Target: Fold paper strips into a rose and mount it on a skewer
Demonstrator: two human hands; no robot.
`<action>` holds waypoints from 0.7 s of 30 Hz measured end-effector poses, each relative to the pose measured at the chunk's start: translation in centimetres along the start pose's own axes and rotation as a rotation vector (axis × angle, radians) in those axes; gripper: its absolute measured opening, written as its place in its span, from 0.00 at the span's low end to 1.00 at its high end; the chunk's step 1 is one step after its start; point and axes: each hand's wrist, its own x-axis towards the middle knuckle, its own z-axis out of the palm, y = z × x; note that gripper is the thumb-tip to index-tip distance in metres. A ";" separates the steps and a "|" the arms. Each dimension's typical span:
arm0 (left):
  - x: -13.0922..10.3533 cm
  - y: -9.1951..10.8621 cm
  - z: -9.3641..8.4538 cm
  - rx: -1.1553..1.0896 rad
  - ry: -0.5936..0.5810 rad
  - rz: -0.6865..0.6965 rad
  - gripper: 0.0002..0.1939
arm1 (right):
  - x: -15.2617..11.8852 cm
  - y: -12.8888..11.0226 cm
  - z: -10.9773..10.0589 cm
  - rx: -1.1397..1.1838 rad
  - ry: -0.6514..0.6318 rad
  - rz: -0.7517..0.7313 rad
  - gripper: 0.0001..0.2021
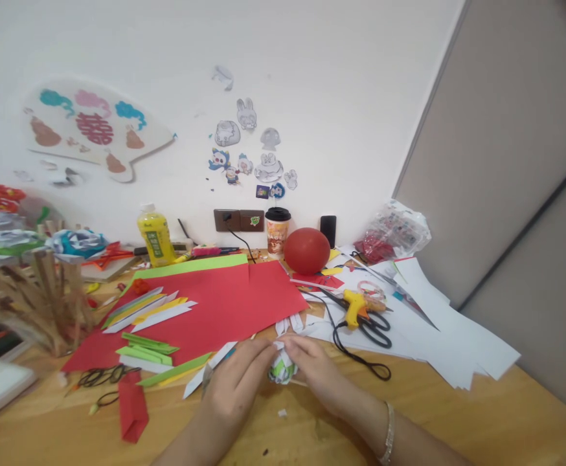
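Note:
Between my hands sits a small green-and-white folded paper piece (pixel 282 371), low over the wooden table. My left hand (pixel 244 372) is closed on its left side, the fingertips reaching its top. From the right, my right hand (pixel 318 370) closes on the same piece, thumb and fingers near the top edge. Much of the piece is hidden behind the fingers. Left of my left hand lie folded paper strips in white, green and yellow (pixel 179 370). A tiny white paper scrap (pixel 282 413) lies on the table in front of the piece.
Red paper sheets (pixel 225 291) spread behind my hands. At right are a yellow glue gun (pixel 355 308), black-handled scissors (pixel 375 330) and white paper (pixel 419 323). Further back stand a red balloon (pixel 307 251), a cup (pixel 278 234) and a bottle (pixel 155 237). Wooden sticks (pixel 45 301) stand left.

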 end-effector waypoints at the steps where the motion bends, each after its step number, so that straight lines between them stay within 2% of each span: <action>1: 0.1 0.0 0.0 0.010 0.008 0.003 0.16 | 0.0 0.0 0.0 -0.025 0.000 -0.011 0.17; 8: 1.8 0.9 -1.0 0.101 -0.029 0.049 0.13 | 0.3 -0.1 -0.3 -0.176 -0.003 -0.137 0.17; 13: 2.7 1.5 -1.5 0.149 0.005 0.072 0.11 | 0.4 -0.3 -0.5 -0.251 0.011 -0.168 0.17; 21: 2.1 1.0 -1.0 0.096 0.031 0.065 0.11 | 0.6 0.1 -0.6 -0.239 0.041 -0.136 0.17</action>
